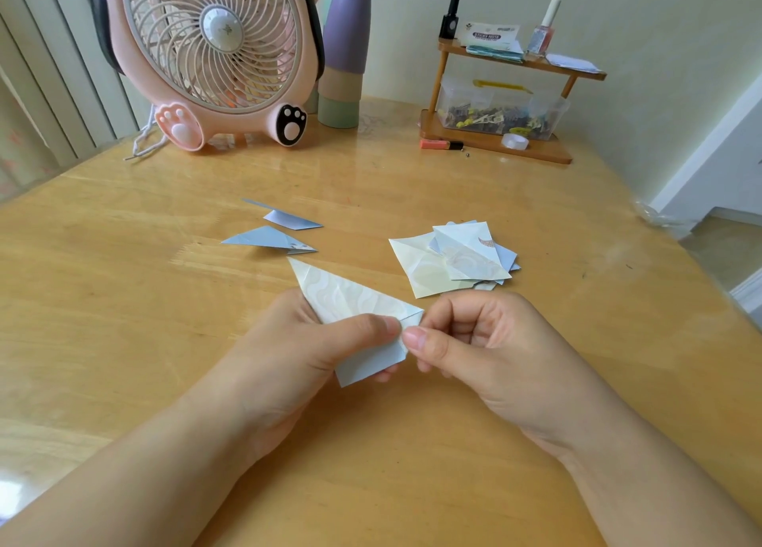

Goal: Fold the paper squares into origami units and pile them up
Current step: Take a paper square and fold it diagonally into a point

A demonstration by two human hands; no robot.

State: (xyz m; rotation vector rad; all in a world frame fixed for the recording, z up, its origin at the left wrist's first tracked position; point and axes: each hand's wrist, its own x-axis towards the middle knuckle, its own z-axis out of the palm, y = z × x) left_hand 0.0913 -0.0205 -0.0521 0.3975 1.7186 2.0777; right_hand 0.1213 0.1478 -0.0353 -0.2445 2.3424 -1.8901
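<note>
Flanking folded paper (350,299): units (272,239), squares (453,258), fan (214,51)

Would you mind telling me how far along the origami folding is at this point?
Done: two folded units lie on the table, side by side rather than piled. In hand: the left hand and right hand pinch a partly folded paper at its right corner. Left: a loose stack of paper squares waits to the right, and the units need piling.
</note>
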